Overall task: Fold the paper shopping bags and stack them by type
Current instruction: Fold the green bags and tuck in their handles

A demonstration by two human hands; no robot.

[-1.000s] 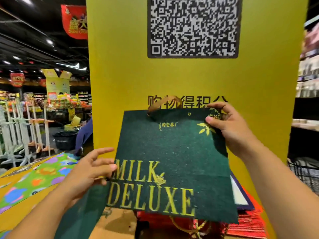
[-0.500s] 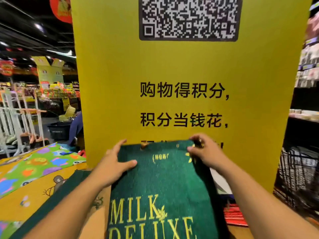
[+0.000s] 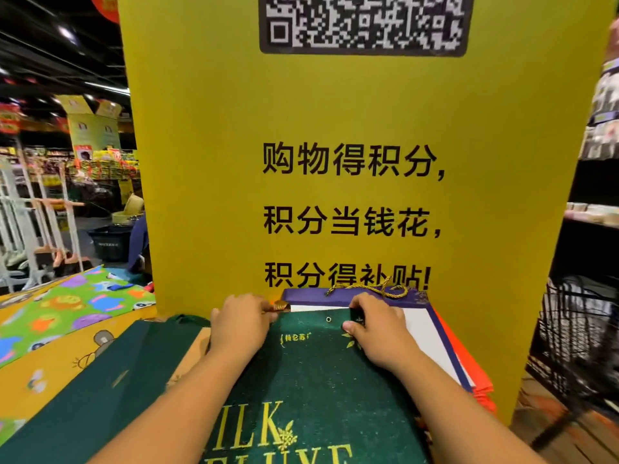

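A flat dark green bag [image 3: 311,373] with gold "MILK DELUXE" lettering lies on the stack in front of me. My left hand [image 3: 239,324] rests palm down on its top left corner, fingers curled over the gold handle end. My right hand [image 3: 376,326] presses on the top right corner, thumb on the bag's face. Under it lies a purple-edged white bag [image 3: 425,326] with a gold rope handle [image 3: 375,289], and beneath that several red-orange bags [image 3: 469,373]. Another dark green bag [image 3: 100,393] lies flat to the left.
A tall yellow sign board [image 3: 335,128] with a QR code stands right behind the stack. A patterned yellow and green surface [image 3: 57,316] spreads at the left. A black wire basket [image 3: 579,339] is at the right. Store shelves fill the background.
Both hands have lowered the green bag from mid-air onto the stack and now press its top edge flat. The view has tilted down, showing the purple-edged bag underneath.
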